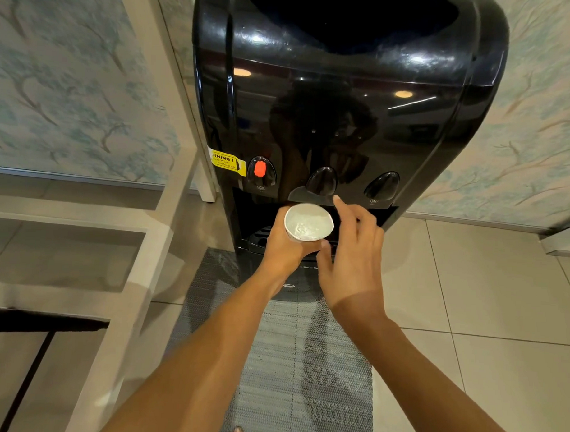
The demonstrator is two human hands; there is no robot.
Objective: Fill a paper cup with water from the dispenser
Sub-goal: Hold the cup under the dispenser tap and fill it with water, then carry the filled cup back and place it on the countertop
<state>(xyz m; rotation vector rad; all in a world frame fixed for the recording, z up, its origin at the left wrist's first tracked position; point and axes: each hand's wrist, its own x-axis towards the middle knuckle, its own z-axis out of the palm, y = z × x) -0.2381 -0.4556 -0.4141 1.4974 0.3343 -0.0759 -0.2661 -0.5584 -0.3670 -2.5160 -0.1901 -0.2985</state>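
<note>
A glossy black water dispenser stands in front of me with three tap levers: a red one at left, a black middle one and a black right one. My left hand grips a white paper cup from below and holds it upright at the mouth of the alcove, just under the middle lever. The cup holds some water. My right hand hovers beside the cup, fingers spread, index fingertip just below the middle lever's right edge.
A yellow warning sticker sits left of the red lever. A grey mat lies on the tiled floor under the dispenser. A beige shelf frame stands close on the left. Patterned wallpaper covers the walls.
</note>
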